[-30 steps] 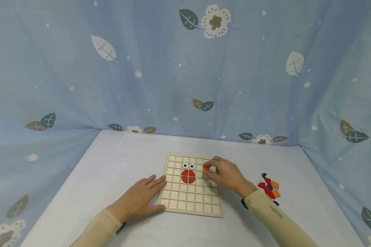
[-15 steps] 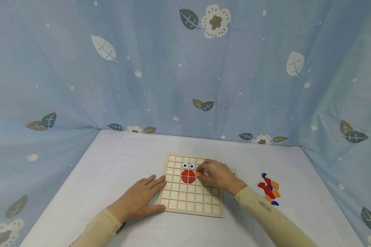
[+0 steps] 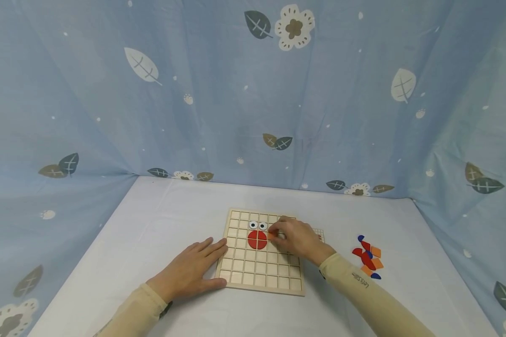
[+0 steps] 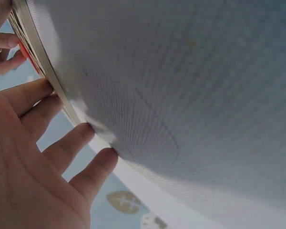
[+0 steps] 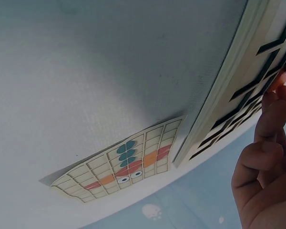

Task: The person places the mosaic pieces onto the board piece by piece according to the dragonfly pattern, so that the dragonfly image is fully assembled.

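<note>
A wooden grid board point(image 3: 259, 281) lies on the white table. On its upper part, red quarter-circle pieces point(image 3: 253, 243) form a disc below two round eye pieces point(image 3: 253, 225). My right hand point(image 3: 298, 238) pinches a small orange tile point(image 3: 272, 236) over the square just right of the disc. Whether the tile sits in its square is hidden by the fingers. My left hand point(image 3: 189, 270) lies at the board's left side, fingers extended and tips touching the rim. The left wrist view shows those fingers point(image 4: 66, 148) along the board's edge.
Several loose red, blue and orange pieces point(image 3: 368, 260) are heaped on the table at the right. A printed pattern card point(image 5: 128, 164) lies just right of the board, mostly behind my right hand in the head view. A blue patterned curtain point(image 3: 219, 93) borders the table's back.
My right hand has moved left and slightly down with the orange tile, reaching the red disc's side, then stayed there. More of the card shows. The left hand has kept its place.
</note>
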`<state>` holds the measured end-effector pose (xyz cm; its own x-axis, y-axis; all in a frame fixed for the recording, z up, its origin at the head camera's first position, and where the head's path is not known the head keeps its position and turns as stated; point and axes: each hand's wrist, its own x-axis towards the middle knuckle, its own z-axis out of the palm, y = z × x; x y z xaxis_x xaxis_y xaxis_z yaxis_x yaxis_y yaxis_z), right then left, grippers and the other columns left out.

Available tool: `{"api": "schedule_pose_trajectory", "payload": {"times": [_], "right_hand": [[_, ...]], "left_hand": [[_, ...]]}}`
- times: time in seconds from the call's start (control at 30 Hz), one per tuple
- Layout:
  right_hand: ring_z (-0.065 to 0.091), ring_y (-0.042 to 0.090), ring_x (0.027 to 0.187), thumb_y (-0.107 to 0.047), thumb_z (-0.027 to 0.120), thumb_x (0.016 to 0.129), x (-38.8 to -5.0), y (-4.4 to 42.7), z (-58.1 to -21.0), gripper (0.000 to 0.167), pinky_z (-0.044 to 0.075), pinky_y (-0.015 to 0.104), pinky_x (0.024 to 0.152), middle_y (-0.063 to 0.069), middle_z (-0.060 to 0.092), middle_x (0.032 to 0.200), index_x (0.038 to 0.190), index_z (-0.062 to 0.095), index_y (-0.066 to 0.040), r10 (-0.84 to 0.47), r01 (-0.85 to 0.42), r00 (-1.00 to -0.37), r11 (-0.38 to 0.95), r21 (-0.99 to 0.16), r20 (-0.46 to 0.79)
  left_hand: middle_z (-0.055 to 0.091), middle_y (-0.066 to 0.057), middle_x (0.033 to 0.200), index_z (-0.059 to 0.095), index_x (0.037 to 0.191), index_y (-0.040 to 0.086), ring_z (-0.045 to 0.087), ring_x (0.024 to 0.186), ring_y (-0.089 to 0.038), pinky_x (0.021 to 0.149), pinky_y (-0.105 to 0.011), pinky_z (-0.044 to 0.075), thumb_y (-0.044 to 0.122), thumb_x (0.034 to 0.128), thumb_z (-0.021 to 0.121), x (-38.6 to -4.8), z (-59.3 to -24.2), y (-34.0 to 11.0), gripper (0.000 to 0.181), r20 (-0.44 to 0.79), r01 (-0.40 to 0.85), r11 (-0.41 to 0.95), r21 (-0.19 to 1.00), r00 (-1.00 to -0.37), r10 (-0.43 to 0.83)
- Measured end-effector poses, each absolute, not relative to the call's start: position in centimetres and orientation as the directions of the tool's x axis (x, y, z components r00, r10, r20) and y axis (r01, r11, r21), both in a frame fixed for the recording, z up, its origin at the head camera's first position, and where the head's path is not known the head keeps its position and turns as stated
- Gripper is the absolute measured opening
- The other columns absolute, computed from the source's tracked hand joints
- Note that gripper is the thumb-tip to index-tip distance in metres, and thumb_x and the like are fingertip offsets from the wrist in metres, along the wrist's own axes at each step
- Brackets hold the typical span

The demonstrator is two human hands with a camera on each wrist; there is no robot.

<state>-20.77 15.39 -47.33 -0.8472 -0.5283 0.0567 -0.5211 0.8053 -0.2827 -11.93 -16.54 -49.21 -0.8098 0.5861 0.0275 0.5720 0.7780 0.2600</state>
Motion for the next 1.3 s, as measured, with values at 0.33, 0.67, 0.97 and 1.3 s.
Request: {"api": "schedule_pose_trajectory", "payload": {"times": [0.33, 0.67, 0.97, 1.3], "right_hand": [[0.061, 0.009, 0.094, -0.030, 0.079, 0.091, -20.8, 15.4, -47.0, 0.023, 0.054, 0.035, 0.081, -0.011, 0.066, 0.106, 0.113, 0.078, -0.023, -0.496, -0.472, -0.868, 0.822, -0.319, 0.005], [0.059, 0.009, 0.092, -0.030, 0.077, 0.092, -20.8, 15.6, -47.3, 0.023, 0.052, 0.032, 0.075, -0.008, 0.065, 0.112, 0.114, 0.077, -0.024, -0.501, -0.477, -0.865, 0.814, -0.332, 0.015], [0.055, 0.008, 0.071, -0.028, 0.078, 0.091, -18.7, 17.8, -44.8, 0.032, 0.049, 0.026, 0.057, -0.004, 0.068, 0.110, 0.121, 0.074, -0.019, -0.409, -0.430, -0.901, 0.794, -0.428, 0.146], [0.051, 0.003, 0.068, -0.020, 0.081, 0.088, -16.3, 25.6, -43.5, 0.037, 0.037, 0.022, 0.044, -0.005, 0.066, 0.112, 0.124, 0.072, -0.021, -0.347, -0.485, -0.856, 0.794, -0.366, 0.382]], "left_hand": [[0.036, -0.001, 0.163, 0.043, 0.155, 0.012, 0.035, 0.146, -0.039, 0.116, -0.054, 0.033, 0.071, 0.0931, 0.053, -12.0, -49.2, -16.6, 0.086, 0.026, 0.577, 0.775, 0.258, -0.806, 0.591], [0.036, -0.001, 0.162, 0.044, 0.155, 0.012, 0.035, 0.146, -0.038, 0.116, -0.055, 0.033, 0.072, 0.0926, 0.052, -12.0, -49.1, -16.5, 0.087, 0.025, 0.568, 0.779, 0.265, -0.812, 0.583], [0.035, 0.000, 0.163, 0.043, 0.155, 0.013, 0.034, 0.146, -0.037, 0.116, -0.054, 0.032, 0.070, 0.0917, 0.056, -11.9, -49.0, -16.5, 0.086, 0.020, 0.559, 0.784, 0.270, -0.818, 0.575], [0.036, -0.001, 0.163, 0.044, 0.154, 0.012, 0.036, 0.146, -0.039, 0.115, -0.055, 0.033, 0.070, 0.0932, 0.054, -11.7, -48.8, -16.4, 0.085, 0.027, 0.569, 0.774, 0.276, -0.810, 0.586]]}}
